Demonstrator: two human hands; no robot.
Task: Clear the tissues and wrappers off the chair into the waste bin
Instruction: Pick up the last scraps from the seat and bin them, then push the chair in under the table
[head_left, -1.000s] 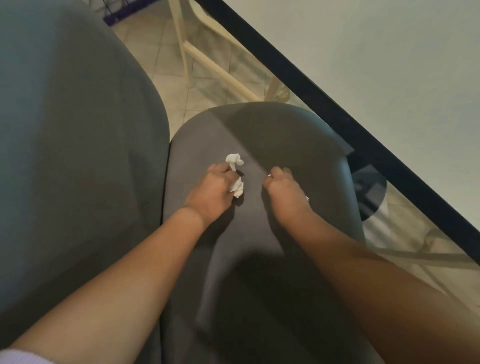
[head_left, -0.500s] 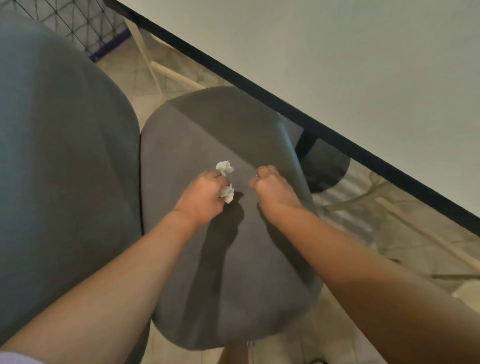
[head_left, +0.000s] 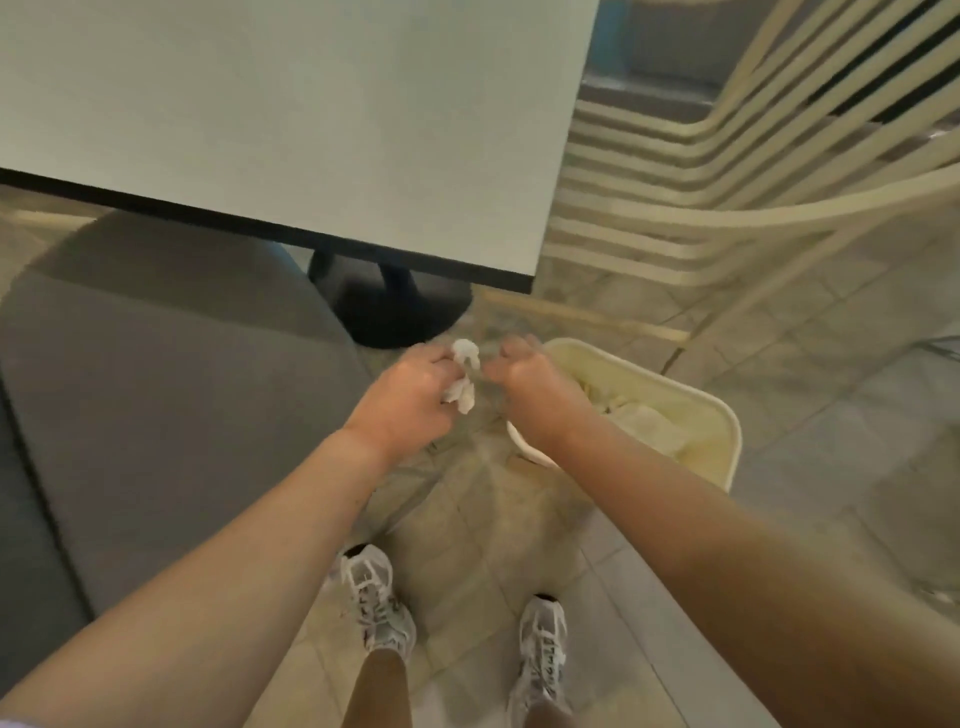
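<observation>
Clutching tissue (head_left: 462, 382), left hand (head_left: 410, 400) fisted

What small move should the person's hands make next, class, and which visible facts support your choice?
Probably carry the left hand a little to the right until it is over the cream waste bin, then let go. It grips a crumpled white tissue above the floor tiles, short of the bin's rim. The curled right hand already hangs at the bin's near edge; what it holds is hidden.

Bare forearms, bare lower legs; white-grey laced sneakers (head_left: 376, 603).
</observation>
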